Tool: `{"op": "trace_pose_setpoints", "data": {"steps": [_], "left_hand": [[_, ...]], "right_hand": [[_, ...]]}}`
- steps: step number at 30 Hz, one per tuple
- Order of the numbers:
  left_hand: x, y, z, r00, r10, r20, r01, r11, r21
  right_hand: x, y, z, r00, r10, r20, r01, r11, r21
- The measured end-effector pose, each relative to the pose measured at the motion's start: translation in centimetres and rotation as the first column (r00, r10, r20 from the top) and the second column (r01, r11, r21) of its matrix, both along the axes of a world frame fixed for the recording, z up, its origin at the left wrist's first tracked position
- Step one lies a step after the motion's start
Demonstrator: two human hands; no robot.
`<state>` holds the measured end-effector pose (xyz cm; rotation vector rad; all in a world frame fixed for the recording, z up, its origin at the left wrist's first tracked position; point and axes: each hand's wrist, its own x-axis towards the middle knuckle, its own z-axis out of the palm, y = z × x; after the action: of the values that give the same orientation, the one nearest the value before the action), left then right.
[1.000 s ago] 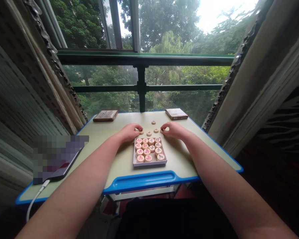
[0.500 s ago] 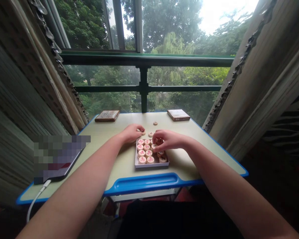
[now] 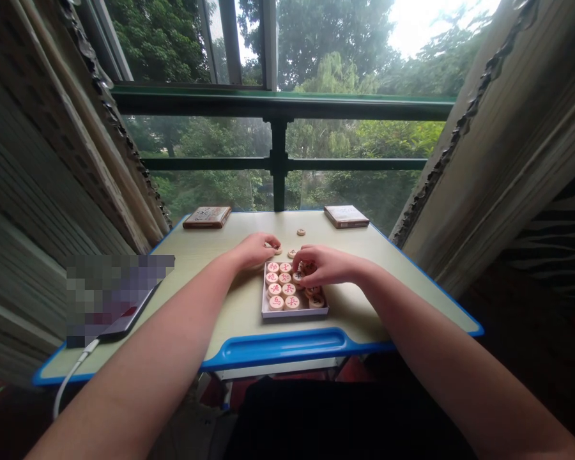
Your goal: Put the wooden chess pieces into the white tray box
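A shallow white box [image 3: 294,314] on the table holds round wooden xiangqi pieces [image 3: 275,289] in rows, several with red characters. My right hand [image 3: 328,264] is over the box's right half, with thumb and fingers closed around a piece with a dark character [image 3: 298,278]. Part of the pieces there is hidden beneath this hand. Just behind the box's far left corner, my left hand [image 3: 255,250] pinches another xiangqi piece [image 3: 278,250] at the tabletop. Two loose pieces lie beyond the box, one close to its far edge [image 3: 292,253] and one farther back [image 3: 301,232].
Flat boxes stand at the table's far left [image 3: 207,217] and far right [image 3: 346,216]. A blurred-out device [image 3: 124,300] with a white cable [image 3: 71,370] lies at the left edge. The blue-rimmed table [image 3: 239,300] meets a window with a green rail [image 3: 278,102].
The view has shifted slightly, so the table sits a little higher in the picture. Both hands keep nearly the same places, with fingers closed on their pieces.
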<state>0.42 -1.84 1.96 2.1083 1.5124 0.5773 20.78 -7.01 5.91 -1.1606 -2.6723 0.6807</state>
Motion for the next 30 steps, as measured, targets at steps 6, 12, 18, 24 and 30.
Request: {"op": "trace_pose_setpoints", "data": {"steps": [6,12,18,24,30], "left_hand": [[0.1,-0.2,0.2,1.000,0.011,0.009,-0.011,1.000,0.008],[0.1,0.0,0.2,1.000,0.005,0.024,-0.005,1.000,0.002],[0.0,0.5,-0.3,1.000,-0.009,0.009,0.009,1.000,0.008],[0.0,0.1,0.1,0.999,0.013,0.036,-0.012,1.000,-0.020],[0.0,-0.2,0.5,0.999,0.018,0.045,-0.016,0.999,-0.032]], "right_hand": [[0.0,-0.3,0.2,1.000,0.015,0.000,-0.015,0.999,0.042],[-0.5,-1.0,0.3,0.999,-0.010,0.051,0.003,0.991,0.135],[-0.7,-1.2,0.4,0.999,0.028,0.045,-0.034,0.989,0.142],[-0.6,-1.0,0.4,0.999,0.032,0.008,-0.033,0.994,0.102],[-0.6,-0.9,0.4,1.000,0.010,0.012,-0.012,0.994,0.111]]}}
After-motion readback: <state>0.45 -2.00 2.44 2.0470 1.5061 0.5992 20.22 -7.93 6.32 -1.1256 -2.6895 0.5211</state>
